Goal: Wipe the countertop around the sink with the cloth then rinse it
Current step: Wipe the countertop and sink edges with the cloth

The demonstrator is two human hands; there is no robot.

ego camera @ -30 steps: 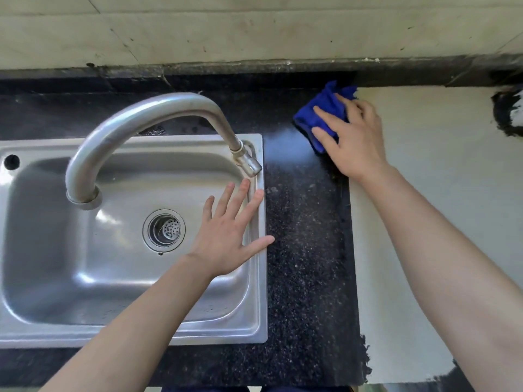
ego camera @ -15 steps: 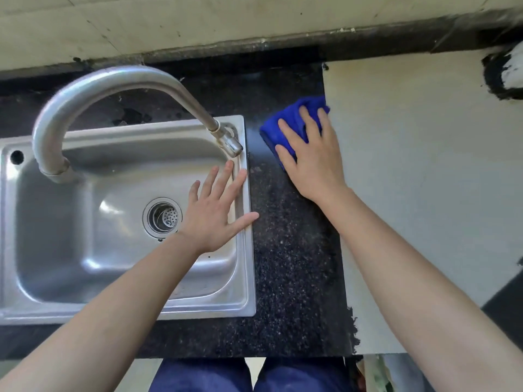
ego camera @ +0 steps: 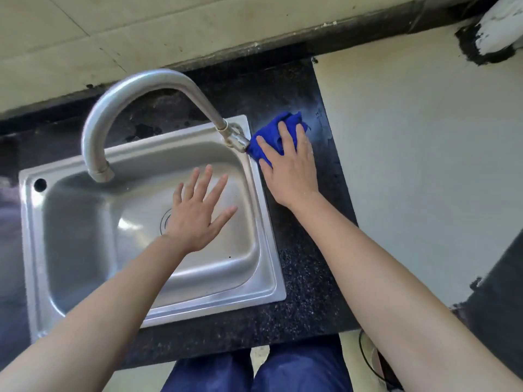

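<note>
A crumpled blue cloth (ego camera: 271, 135) lies on the black speckled countertop (ego camera: 305, 278), right beside the sink's right rim (ego camera: 268, 244) and touching the tap's spout end. My right hand (ego camera: 291, 168) presses flat on the cloth with straight fingers. Above the steel basin my left hand (ego camera: 198, 213) hovers with fingers spread and holds nothing. It covers most of the drain. The curved steel tap (ego camera: 135, 89) arches over the basin from the back left, and no water runs from it.
A pale countertop panel (ego camera: 424, 165) adjoins the black strip on the right. A tiled wall (ego camera: 169, 26) runs along the back. A dark patch with white paint (ego camera: 492, 38) sits at the far right corner. My legs in blue trousers (ego camera: 254, 372) show below the counter edge.
My right hand has slid the cloth leftward, from the edge of the pale panel to the sink's rim by the spout. My left hand has moved further over the basin.
</note>
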